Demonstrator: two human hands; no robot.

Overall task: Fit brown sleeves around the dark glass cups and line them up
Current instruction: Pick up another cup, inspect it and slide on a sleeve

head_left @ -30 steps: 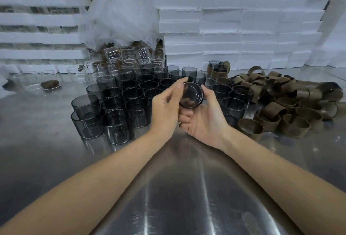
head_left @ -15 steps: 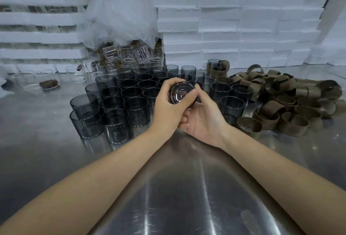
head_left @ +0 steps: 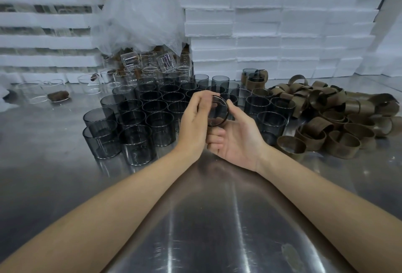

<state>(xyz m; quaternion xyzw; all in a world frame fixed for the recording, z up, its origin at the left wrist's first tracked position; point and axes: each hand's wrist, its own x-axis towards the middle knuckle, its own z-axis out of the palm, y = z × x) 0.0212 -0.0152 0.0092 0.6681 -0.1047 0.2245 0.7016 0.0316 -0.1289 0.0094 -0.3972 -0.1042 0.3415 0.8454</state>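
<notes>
A dark glass cup (head_left: 218, 110) is held up on its side over the steel table (head_left: 208, 218), one round end turned toward me. My left hand (head_left: 193, 125) grips it from the left, fingers curled over its top. My right hand (head_left: 236, 137) cradles it from the right and below, thumb on its rim. No sleeve shows on this cup. Several bare dark cups (head_left: 150, 114) stand packed together behind and left of my hands. A heap of brown sleeves (head_left: 330, 116) lies to the right. Two sleeved cups (head_left: 254, 78) stand at the back.
Clear glass cups (head_left: 150, 66) and crumpled plastic wrap (head_left: 139, 14) sit at the back left. White foam blocks (head_left: 272, 22) are stacked along the rear wall. A small brown lump (head_left: 58, 95) lies in a clear cup at far left.
The cup has turned in my hands. My left hand shifted from covering its near end to gripping its left side, and the round end now shows between both hands.
</notes>
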